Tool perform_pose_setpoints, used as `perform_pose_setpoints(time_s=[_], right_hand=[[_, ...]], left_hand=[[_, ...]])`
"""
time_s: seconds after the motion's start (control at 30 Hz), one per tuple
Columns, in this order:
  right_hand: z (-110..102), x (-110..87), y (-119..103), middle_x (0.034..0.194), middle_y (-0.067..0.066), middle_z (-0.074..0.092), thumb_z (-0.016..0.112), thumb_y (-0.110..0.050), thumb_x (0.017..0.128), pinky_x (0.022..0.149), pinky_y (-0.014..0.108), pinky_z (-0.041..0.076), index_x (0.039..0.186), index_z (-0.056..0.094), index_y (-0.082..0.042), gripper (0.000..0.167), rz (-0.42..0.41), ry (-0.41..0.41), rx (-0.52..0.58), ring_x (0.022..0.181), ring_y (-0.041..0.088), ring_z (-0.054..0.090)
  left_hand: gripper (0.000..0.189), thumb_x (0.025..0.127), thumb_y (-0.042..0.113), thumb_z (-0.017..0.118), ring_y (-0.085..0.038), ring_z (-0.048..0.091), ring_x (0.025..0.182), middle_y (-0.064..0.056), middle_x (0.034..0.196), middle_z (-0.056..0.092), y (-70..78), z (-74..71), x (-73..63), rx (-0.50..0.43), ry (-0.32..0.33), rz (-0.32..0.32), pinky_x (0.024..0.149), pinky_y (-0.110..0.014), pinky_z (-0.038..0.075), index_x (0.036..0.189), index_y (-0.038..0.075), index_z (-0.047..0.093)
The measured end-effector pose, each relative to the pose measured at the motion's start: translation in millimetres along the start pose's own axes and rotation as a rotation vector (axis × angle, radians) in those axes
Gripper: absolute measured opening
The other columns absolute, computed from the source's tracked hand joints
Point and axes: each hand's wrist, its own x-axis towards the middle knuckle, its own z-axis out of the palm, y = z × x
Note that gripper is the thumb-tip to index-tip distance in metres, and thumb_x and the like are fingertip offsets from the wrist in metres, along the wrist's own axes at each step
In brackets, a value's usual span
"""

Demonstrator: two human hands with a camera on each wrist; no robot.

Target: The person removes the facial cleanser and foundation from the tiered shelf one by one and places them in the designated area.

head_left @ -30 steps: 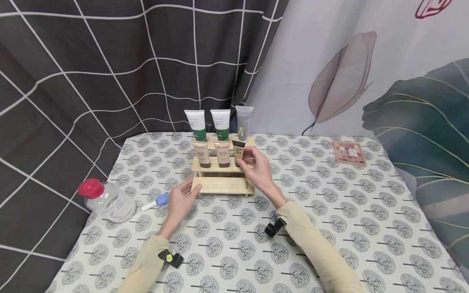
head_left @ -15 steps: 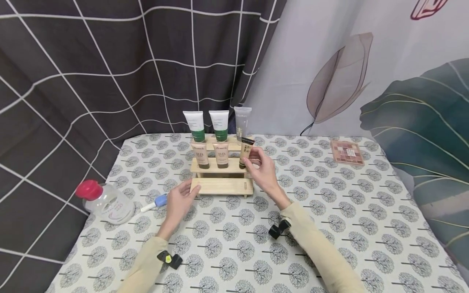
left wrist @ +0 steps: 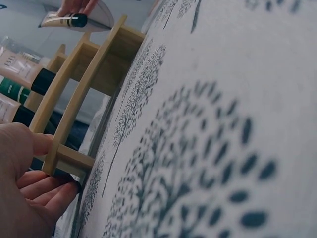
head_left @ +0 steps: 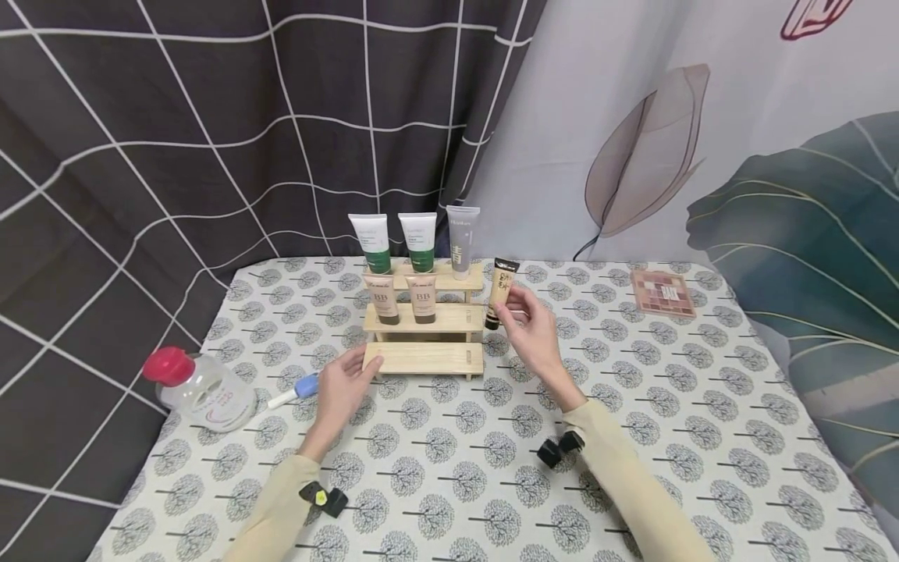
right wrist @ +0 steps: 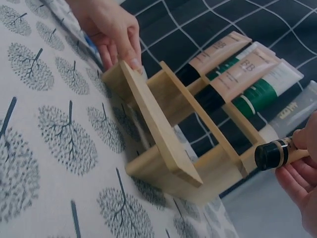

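Note:
My right hand (head_left: 535, 334) pinches a small beige tube with black ends (head_left: 501, 293), tilted, just right of the wooden stand's middle step. The left hand (head_left: 344, 389) grips the left end of the lowest step of the three-step wooden stand (head_left: 424, 359), thumb on top and fingers beneath in the left wrist view. Two pink-beige BB tubes (head_left: 383, 300) stand on the middle step. On the top step are two white-and-green tubes (head_left: 371, 243) and a grey tube (head_left: 461, 242).
A clear bottle with a red cap (head_left: 211, 390) is at the left of the table. Beside it lies a blue-and-white stick-shaped item (head_left: 295, 390). Far right, a flat makeup palette (head_left: 663, 294) rests on the tree-print cloth (head_left: 590, 499). Curtains hang behind.
My right hand has lifted the small beige tube off the right end of the middle step and moved it rightward, tilting it. The left hand keeps its grip on the stand.

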Motion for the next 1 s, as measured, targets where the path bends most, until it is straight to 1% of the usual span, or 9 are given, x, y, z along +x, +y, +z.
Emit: perform_pose_setpoints(time_s=[0.2,0.33,0.43,0.53,0.8,1.0], right_hand=[[-11.0,-7.3,5.3,0.118,0.025,0.067,0.068,-0.009,0.096,0.086,0.009,0.056,0.131,0.057,0.007,0.039,0.082,-0.01,-0.046,0.105,0.032,0.067],[-15.6,-12.1,11.6,0.114,0.026,0.069,0.068,-0.009,0.096,0.083,0.009,0.057,0.128,0.059,0.008,0.038,0.108,-0.019,-0.088,0.101,0.033,0.068],[-17.7,-15.9,16.5,0.111,0.027,0.069,0.069,-0.009,0.095,0.081,0.012,0.06,0.127,0.059,0.009,0.038,0.126,-0.036,-0.124,0.099,0.035,0.069],[-18.2,-20.6,20.0,0.109,0.028,0.07,0.069,-0.01,0.095,0.079,0.015,0.061,0.125,0.06,0.01,0.037,0.157,-0.061,-0.166,0.096,0.035,0.071],[-14.8,-32.4,27.1,0.105,0.023,0.071,0.072,-0.014,0.093,0.075,0.02,0.063,0.123,0.062,0.008,0.038,0.256,-0.107,-0.262,0.088,0.027,0.071],[-9.3,-37.4,31.3,0.102,0.023,0.071,0.072,-0.013,0.092,0.075,0.024,0.064,0.121,0.062,0.009,0.038,0.291,-0.148,-0.259,0.086,0.025,0.07]], left_hand=[[0.05,0.092,0.027,0.075,-0.038,0.066,0.121,-0.024,0.133,0.065,0.7,-0.3,0.1,0.004,0.001,-0.006,0.101,-0.039,0.059,0.133,0.001,0.062],[0.05,0.092,0.027,0.076,-0.038,0.066,0.12,-0.024,0.133,0.065,0.5,0.3,1.0,0.008,0.01,0.0,0.101,-0.04,0.059,0.133,0.001,0.063],[0.05,0.092,0.028,0.075,-0.038,0.066,0.12,-0.024,0.133,0.065,1.0,0.2,0.5,0.012,0.009,0.0,0.102,-0.041,0.058,0.133,0.001,0.063],[0.05,0.092,0.029,0.075,-0.038,0.066,0.12,-0.024,0.133,0.065,1.3,0.1,0.0,0.01,0.005,-0.001,0.102,-0.041,0.058,0.133,0.002,0.063],[0.05,0.093,0.028,0.075,-0.038,0.066,0.121,-0.024,0.133,0.065,-1.0,0.3,1.5,0.012,0.002,0.009,0.103,-0.041,0.058,0.133,0.001,0.062],[0.05,0.092,0.028,0.075,-0.038,0.066,0.12,-0.024,0.132,0.065,0.1,0.1,0.4,0.008,-0.001,-0.001,0.102,-0.04,0.058,0.132,0.001,0.063]])
